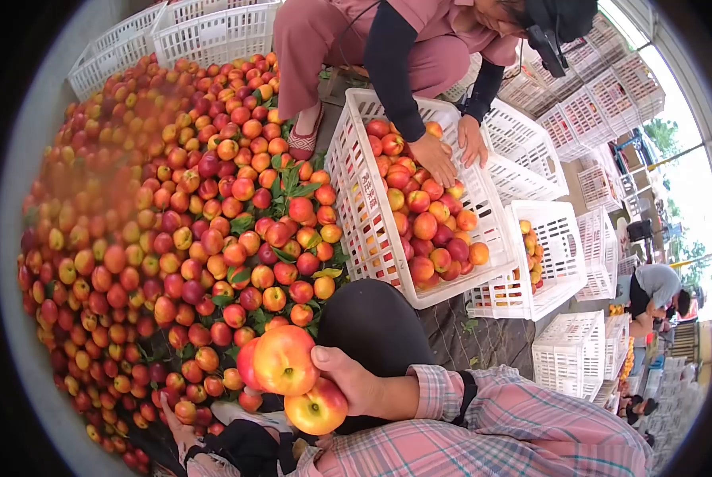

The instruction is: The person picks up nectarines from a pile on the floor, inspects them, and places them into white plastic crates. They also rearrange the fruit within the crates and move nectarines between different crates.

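Note:
My right hand [352,385] is closed around three red-and-yellow nectarines [284,362], its thumb pressed against the upper one. One of them sits partly hidden behind the others. Low on the left, my left hand [181,433] reaches to the edge of a large nectarine pile [165,238], its fingers stretched out beside a single nectarine [185,412]. Some green leaves [292,187] lie among the fruit. My dark-trousered knee [372,318] rises just beyond the held nectarines.
Across from me a crouching person rests both hands on nectarines in a white slatted crate [419,294]. Another white crate [559,246] with fruit stands to its right. Stacked crates [570,350] line the right side, and more white crates [213,32] stand behind the pile.

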A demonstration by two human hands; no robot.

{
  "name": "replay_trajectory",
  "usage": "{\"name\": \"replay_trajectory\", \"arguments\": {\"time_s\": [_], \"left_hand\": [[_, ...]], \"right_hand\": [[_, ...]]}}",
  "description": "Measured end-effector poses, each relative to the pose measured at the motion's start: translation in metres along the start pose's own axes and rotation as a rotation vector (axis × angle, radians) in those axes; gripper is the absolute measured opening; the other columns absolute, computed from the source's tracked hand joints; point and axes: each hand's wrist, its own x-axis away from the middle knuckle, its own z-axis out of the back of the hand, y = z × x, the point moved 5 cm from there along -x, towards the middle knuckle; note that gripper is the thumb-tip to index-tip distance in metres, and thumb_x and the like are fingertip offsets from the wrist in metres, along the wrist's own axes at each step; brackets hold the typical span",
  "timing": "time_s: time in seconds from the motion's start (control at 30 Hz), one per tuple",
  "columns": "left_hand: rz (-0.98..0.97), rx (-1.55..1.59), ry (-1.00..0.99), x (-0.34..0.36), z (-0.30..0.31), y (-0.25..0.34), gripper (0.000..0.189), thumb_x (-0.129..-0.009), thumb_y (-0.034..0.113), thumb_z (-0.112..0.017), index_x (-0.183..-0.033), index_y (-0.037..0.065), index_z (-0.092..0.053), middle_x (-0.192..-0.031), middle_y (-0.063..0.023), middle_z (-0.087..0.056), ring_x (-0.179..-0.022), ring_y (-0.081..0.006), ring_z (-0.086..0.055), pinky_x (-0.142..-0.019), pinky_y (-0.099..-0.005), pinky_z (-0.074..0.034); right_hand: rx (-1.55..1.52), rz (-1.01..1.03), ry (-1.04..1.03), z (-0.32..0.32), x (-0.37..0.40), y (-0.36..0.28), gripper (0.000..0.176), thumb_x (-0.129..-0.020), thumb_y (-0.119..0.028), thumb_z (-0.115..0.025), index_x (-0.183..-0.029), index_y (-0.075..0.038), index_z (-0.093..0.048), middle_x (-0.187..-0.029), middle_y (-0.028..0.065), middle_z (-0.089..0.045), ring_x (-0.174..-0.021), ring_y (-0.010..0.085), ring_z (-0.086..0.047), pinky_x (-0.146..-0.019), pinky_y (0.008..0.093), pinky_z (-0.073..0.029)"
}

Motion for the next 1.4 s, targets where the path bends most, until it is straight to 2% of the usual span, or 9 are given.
{"name": "replay_trajectory", "arguments": {"time_s": [0.07,0.17,0.3,0.43,0.5,0.63,0.73,0.87,1.4], "left_hand": [[-0.067,0.001,-0.009,-0.006,0.003,0.001,0.051,-0.086,0.030,-0.055,-0.134,0.024,-0.037,-0.109,-0.0077,-0.054,-0.089,-0.0190,-0.059,-0.070,-0.0287,-0.053],[-0.053,0.023,0.015,-0.028,0.015,-0.026,0.054,-0.082,0.057,-0.058,-0.119,0.018,-0.052,-0.100,-0.0041,-0.060,-0.082,-0.0178,-0.062,-0.067,-0.0321,-0.054],[0.006,-0.046,0.069,0.022,-0.035,-0.009,0.054,-0.086,0.052,-0.054,-0.127,0.018,-0.047,-0.116,-0.0030,-0.055,-0.100,-0.0212,-0.058,-0.084,-0.0361,-0.050],[-0.583,-0.263,0.149,0.017,-0.042,0.018,0.064,-0.081,0.056,-0.056,-0.128,0.014,-0.045,-0.119,-0.0064,-0.053,-0.110,-0.0262,-0.053,-0.095,-0.0407,-0.044],[-0.068,0.497,-0.002,0.004,-0.061,0.021,0.062,-0.079,0.053,-0.061,-0.122,0.011,-0.047,-0.117,-0.0089,-0.053,-0.108,-0.0270,-0.054,-0.095,-0.0416,-0.044],[-0.169,0.701,-0.366,0.059,-0.117,0.064,0.067,-0.073,0.049,-0.071,-0.118,0.007,-0.046,-0.104,-0.0126,-0.052,-0.092,-0.0272,-0.053,-0.074,-0.0332,-0.050],[0.090,0.931,-0.642,0.108,-0.155,0.083,0.072,-0.074,0.047,-0.072,-0.126,0.008,-0.041,-0.117,-0.0121,-0.048,-0.100,-0.0263,-0.050,-0.072,-0.0342,-0.050],[0.036,0.893,-0.850,0.153,-0.177,0.097,0.082,-0.072,0.049,-0.073,-0.133,0.009,-0.034,-0.126,-0.0122,-0.041,-0.106,-0.0286,-0.046,-0.074,-0.0341,-0.050],[0.032,0.748,-0.807,0.210,-0.155,0.076,0.086,-0.075,0.051,-0.069,-0.136,0.006,-0.028,-0.126,-0.0153,-0.039,-0.110,-0.0283,-0.046,-0.079,-0.0336,-0.049]], "right_hand": [[0.030,0.011,0.015,0.000,-0.006,0.003,0.063,-0.089,-0.049,-0.052,-0.131,-0.004,-0.040,-0.120,0.0138,-0.057,-0.100,0.0173,-0.060,-0.083,0.0295,-0.050],[0.054,0.018,0.076,-0.004,-0.006,0.004,0.062,-0.090,-0.049,-0.052,-0.131,-0.004,-0.040,-0.119,0.0130,-0.057,-0.098,0.0167,-0.060,-0.081,0.0291,-0.051],[0.047,0.003,0.127,-0.006,-0.006,0.003,0.064,-0.088,-0.050,-0.052,-0.129,-0.002,-0.043,-0.117,0.0131,-0.058,-0.092,0.0186,-0.063,-0.073,0.0328,-0.056],[-0.020,0.065,0.000,-0.004,-0.008,0.003,0.064,-0.088,-0.050,-0.052,-0.129,-0.002,-0.042,-0.119,0.0166,-0.057,-0.097,0.0230,-0.063,-0.076,0.0345,-0.055],[-0.006,0.050,-0.044,-0.006,-0.007,0.004,0.065,-0.088,-0.050,-0.052,-0.129,-0.001,-0.042,-0.119,0.0171,-0.057,-0.103,0.0251,-0.061,-0.081,0.0355,-0.054],[-0.011,0.081,-0.053,-0.013,-0.005,-0.003,0.065,-0.084,-0.056,-0.056,-0.120,-0.002,-0.050,-0.106,0.0110,-0.060,-0.095,0.0193,-0.060,-0.080,0.0322,-0.051],[0.021,0.096,-0.085,-0.012,-0.003,-0.006,0.065,-0.084,-0.057,-0.055,-0.119,-0.003,-0.050,-0.107,0.0105,-0.059,-0.093,0.0189,-0.060,-0.079,0.0321,-0.051],[0.010,0.127,-0.125,-0.020,0.005,-0.011,0.065,-0.084,-0.058,-0.054,-0.119,-0.003,-0.050,-0.107,0.0101,-0.060,-0.092,0.0184,-0.060,-0.081,0.0316,-0.051],[0.057,0.160,-0.280,-0.025,0.015,-0.020,0.063,-0.086,-0.056,-0.054,-0.122,-0.005,-0.048,-0.109,0.0120,-0.059,-0.097,0.0204,-0.060,-0.082,0.0331,-0.051]]}}
